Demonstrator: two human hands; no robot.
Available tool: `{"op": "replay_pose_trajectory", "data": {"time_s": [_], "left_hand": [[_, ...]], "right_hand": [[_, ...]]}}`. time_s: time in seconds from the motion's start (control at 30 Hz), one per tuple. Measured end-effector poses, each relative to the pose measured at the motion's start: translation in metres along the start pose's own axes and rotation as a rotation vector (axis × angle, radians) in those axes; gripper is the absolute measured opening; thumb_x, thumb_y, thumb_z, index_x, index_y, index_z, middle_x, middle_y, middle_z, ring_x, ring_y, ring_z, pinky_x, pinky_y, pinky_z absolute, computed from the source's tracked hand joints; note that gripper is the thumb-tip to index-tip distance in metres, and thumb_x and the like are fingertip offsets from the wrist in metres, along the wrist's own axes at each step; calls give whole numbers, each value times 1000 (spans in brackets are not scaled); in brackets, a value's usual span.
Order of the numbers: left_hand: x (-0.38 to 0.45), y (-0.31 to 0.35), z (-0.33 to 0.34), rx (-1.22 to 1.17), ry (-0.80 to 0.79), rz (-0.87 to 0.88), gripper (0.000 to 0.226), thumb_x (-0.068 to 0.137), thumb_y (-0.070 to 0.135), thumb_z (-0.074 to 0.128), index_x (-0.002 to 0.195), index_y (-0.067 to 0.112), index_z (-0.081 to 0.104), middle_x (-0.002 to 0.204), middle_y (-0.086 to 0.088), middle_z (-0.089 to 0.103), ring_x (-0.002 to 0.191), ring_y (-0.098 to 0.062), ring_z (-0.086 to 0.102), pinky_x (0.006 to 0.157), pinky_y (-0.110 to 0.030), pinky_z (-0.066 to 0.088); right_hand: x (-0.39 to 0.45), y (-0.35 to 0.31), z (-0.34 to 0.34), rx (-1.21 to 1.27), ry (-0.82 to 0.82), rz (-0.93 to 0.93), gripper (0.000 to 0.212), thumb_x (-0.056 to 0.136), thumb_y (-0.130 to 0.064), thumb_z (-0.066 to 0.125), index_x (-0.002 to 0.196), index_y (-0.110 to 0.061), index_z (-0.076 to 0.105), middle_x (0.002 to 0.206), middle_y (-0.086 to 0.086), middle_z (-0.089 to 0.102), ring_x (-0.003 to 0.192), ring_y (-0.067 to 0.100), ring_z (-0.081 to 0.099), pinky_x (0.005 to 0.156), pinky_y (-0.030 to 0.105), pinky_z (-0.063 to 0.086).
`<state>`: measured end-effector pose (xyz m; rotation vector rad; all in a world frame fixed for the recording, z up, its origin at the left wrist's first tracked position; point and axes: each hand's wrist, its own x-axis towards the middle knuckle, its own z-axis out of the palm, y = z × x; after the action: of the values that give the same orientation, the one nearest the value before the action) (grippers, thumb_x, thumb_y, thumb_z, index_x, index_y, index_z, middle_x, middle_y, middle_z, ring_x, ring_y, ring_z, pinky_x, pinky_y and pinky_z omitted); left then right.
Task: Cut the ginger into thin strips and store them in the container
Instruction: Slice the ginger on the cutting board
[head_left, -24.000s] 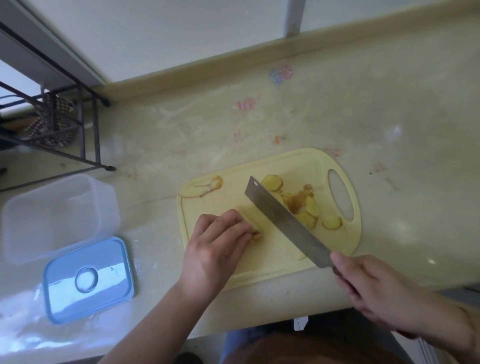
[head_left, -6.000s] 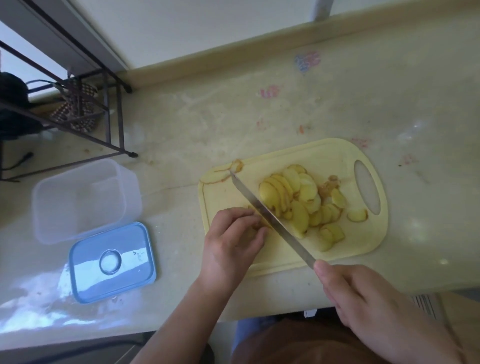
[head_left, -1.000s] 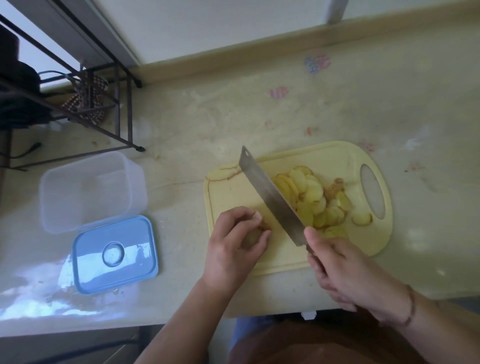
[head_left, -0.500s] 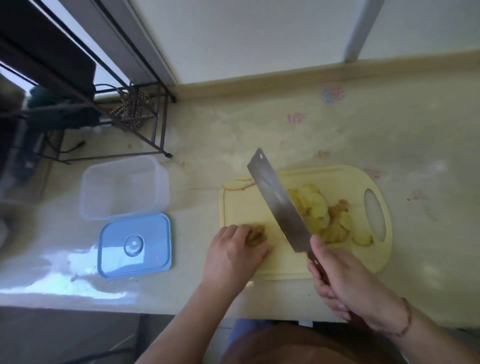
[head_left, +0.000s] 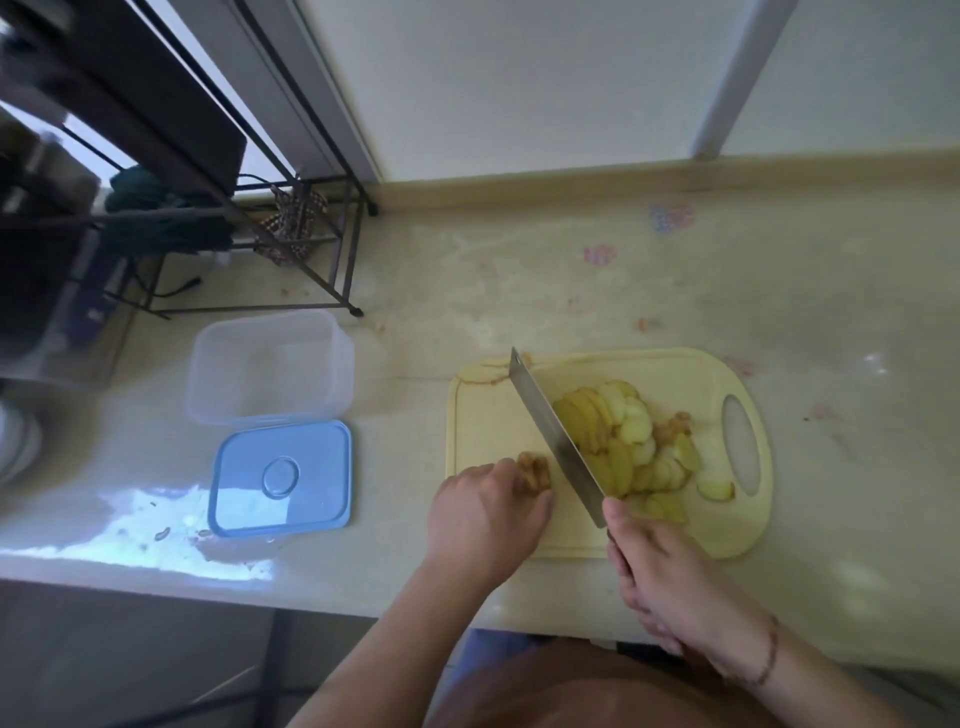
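Observation:
A pale yellow cutting board (head_left: 483, 415) lies on the counter. On its right half sits a pile of thin ginger slices (head_left: 623, 441). My right hand (head_left: 660, 566) grips the handle of a cleaver (head_left: 556, 436), whose blade stands on edge against the left side of the pile. My left hand (head_left: 483, 519) pinches a small brown ginger end piece (head_left: 535, 470) at the board's near left. A clear plastic container (head_left: 265, 366) stands to the left of the board and holds nothing. Its blue lid (head_left: 283, 478) lies in front of it.
A black wire rack (head_left: 291, 228) stands at the back left of the counter, with dark items beyond it. A peel scrap (head_left: 485, 371) lies at the board's far left corner. The counter's front edge runs just below my hands. Bright light patches fall beside the lid.
My left hand has drawn the ginger end piece away from the blade toward the board's near left. The cleaver has set down against the slice pile. My view has tilted up and pulled back.

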<state>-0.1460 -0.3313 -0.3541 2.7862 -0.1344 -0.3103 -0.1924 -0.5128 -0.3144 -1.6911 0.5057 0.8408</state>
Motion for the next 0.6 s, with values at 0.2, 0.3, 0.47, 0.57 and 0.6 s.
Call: {"op": "replay_pose_trajectory", "data": {"time_s": [0.2, 0.3, 0.47, 0.57, 0.6], "left_hand": [[9, -27, 8, -258, 101, 239, 40, 79, 40, 73, 112, 18, 66, 106, 4, 62, 92, -19, 63, 77, -31, 55], [15, -29, 9, -210, 117, 416, 33, 84, 34, 66, 111, 16, 72, 112, 0, 66, 90, -23, 64, 78, -35, 56], [16, -28, 9, -153, 207, 151, 30, 79, 45, 77, 80, 18, 64, 73, 7, 60, 66, -19, 59, 56, -28, 47], [10, -26, 9, -214, 152, 48, 35, 77, 41, 84, 96, 18, 64, 73, 13, 52, 64, -11, 51, 56, -23, 41], [8, -25, 10, -248, 129, 41, 35, 79, 38, 83, 101, 18, 65, 72, 14, 51, 65, -9, 51, 58, -23, 42]], "right_hand": [[-1, 1, -1, -22, -4, 3, 60, 85, -73, 33, 67, -15, 36, 49, 3, 30, 35, 17, 26, 37, 24, 25], [-1, -1, -2, -21, -11, 9, 60, 85, -73, 33, 68, -15, 36, 49, 3, 29, 35, 16, 25, 37, 24, 24], [-3, -2, -5, -36, -28, 21, 61, 83, -75, 33, 66, -16, 35, 48, 1, 29, 36, 16, 23, 38, 24, 25], [-3, -2, -5, -49, -27, 14, 62, 82, -75, 32, 68, -15, 37, 46, -1, 31, 35, 17, 25, 37, 23, 26], [-3, -2, -5, -64, -25, 7, 62, 82, -75, 31, 68, -15, 37, 45, -3, 32, 34, 16, 27, 36, 24, 26]]}}
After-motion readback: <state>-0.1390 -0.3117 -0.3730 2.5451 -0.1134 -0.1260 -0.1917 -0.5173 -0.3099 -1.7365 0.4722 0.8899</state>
